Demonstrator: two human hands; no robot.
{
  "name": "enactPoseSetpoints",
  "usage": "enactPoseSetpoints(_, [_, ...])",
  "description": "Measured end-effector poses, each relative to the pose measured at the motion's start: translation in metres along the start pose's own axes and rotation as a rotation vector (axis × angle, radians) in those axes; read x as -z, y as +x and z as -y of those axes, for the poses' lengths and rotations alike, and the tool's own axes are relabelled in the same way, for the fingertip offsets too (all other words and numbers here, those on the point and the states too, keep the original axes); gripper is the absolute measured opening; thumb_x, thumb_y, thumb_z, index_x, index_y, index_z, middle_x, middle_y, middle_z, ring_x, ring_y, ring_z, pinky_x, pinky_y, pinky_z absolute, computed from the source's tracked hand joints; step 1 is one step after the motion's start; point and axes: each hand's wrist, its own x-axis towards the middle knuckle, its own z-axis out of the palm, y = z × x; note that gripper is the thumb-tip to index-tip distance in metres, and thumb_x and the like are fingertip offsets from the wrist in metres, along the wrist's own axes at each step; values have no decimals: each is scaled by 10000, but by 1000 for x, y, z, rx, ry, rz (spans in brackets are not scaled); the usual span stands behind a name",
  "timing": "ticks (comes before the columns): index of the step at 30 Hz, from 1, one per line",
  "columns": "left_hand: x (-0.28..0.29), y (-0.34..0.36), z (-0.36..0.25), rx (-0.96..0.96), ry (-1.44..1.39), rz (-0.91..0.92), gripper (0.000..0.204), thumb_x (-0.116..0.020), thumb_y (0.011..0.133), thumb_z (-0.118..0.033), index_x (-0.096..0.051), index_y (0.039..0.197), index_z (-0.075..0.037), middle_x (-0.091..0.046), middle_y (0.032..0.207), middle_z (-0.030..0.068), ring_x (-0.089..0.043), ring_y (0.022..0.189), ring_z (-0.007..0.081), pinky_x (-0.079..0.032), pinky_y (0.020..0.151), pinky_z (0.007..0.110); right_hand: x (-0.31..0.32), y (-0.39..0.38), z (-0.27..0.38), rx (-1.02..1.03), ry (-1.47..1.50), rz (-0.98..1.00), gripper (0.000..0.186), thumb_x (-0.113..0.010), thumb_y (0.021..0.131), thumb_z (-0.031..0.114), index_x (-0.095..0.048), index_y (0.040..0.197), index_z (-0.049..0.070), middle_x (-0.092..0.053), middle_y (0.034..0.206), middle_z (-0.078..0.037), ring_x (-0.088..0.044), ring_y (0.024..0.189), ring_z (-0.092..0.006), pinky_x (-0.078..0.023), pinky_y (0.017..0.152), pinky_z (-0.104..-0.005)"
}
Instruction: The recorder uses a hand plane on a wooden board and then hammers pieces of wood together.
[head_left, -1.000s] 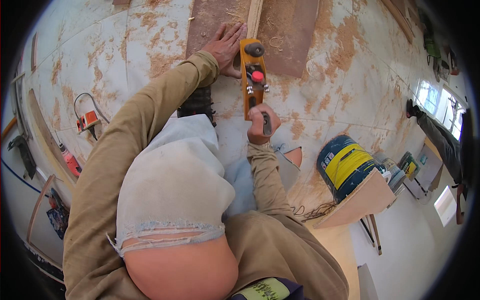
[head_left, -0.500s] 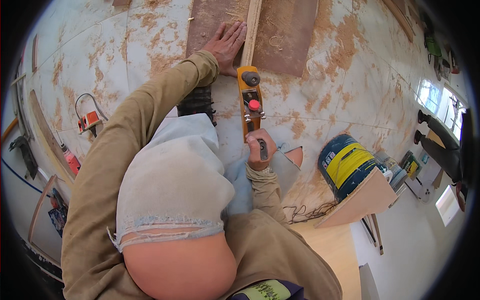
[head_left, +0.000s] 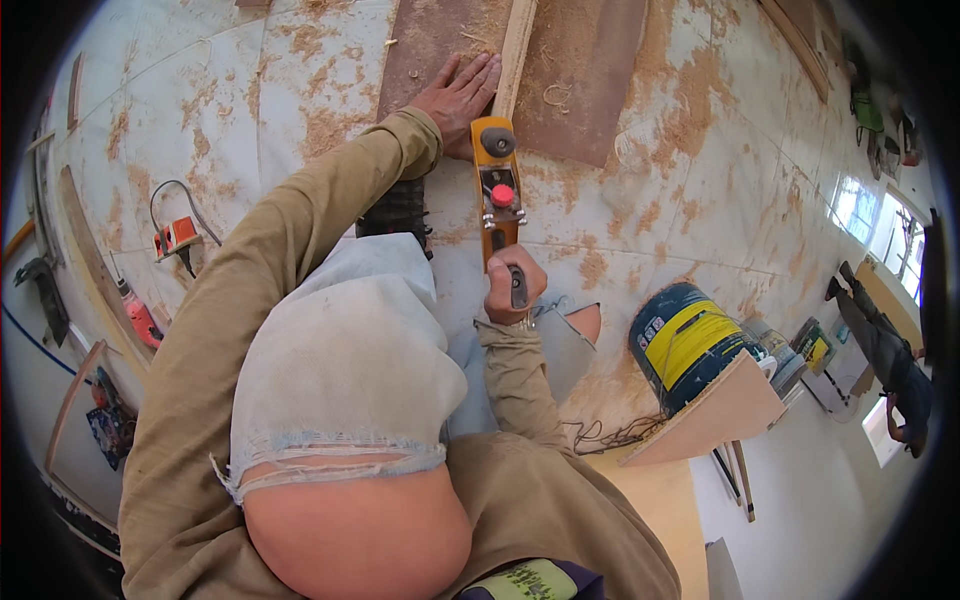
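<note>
My right hand point(head_left: 513, 286) is wrapped round the rear handle of a hand plane point(head_left: 498, 185) with an orange-yellow body, a dark front knob and a red adjusting knob. The plane's front end meets the near end of a narrow wooden strip point(head_left: 517, 62), which stretches away from me. My left hand point(head_left: 461, 97) lies with fingers stretched out beside the strip, at its left, over a brown board point(head_left: 418, 58). Another brown board point(head_left: 583, 80) lies to the right of the strip, strewn with shavings. The plane's sole and blade edge are hidden from above.
Sawdust covers much of the tiled floor point(head_left: 590, 265). A dark bucket with a yellow band point(head_left: 690, 335) stands at the right, a board piece point(head_left: 705, 410) against it. At the left are an orange power socket box point(head_left: 178, 240) and a pink-red power tool point(head_left: 140, 315). A person point(head_left: 890, 350) is at far right.
The plane and my right hand have shifted slightly farther forward and left. My left hand stays beside the strip. The person at the far right now shows more of the body.
</note>
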Motion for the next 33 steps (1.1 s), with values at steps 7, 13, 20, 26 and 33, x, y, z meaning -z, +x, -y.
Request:
enactPoseSetpoints(7, [-14, -23, 17, 27, 29, 84, 1381, -747, 684, -752, -89, 1601, 44, -141, 1684, 212, -86, 1582, 338, -16, 1277, 555, -7, -8, -4, -39, 43, 25, 149, -628, 821, 68, -592, 705, -18, -522, 576, -78, -506, 533, -159, -412, 535, -304])
enactPoseSetpoints(13, [38, 18, -20, -1, -58, 235, 1320, -756, 714, -690, -100, 1604, 31, -130, 1683, 233, -66, 1584, 350, -15, 1272, 547, -6, 89, 5, -121, 24, -95, 162, -647, 823, 76, -601, 701, -19, -518, 570, -63, -503, 547, -124, -406, 535, -293])
enactPoseSetpoints(20, [22, -5, -3, 36, -81, 199, 1357, -754, 683, -748, -129, 1598, 36, -150, 1682, 219, -89, 1580, 347, -33, 1274, 550, 15, -19, 21, -71, -44, 48, 165, -585, 804, 77, -593, 669, -17, -564, 586, -67, -532, 543, -139, -408, 537, -273])
enactPoseSetpoints(26, [33, 14, -11, 22, -68, 198, 1353, -772, 670, -708, -115, 1612, 9, -192, 1675, 206, -90, 1582, 326, -24, 1280, 540, -20, 138, 5, -88, 64, -98, 187, -643, 839, 75, -585, 683, -10, -540, 568, -57, -507, 520, -132, -394, 516, -293])
enactPoseSetpoints(33, [21, 0, 0, 36, -131, 198, 1385, -793, 667, -690, -73, 1608, 26, -164, 1680, 216, -88, 1582, 333, -43, 1279, 546, 20, 5, -4, -65, 54, 35, 165, -581, 817, 75, -589, 683, -20, -569, 600, -89, -532, 544, -147, -421, 543, -277])
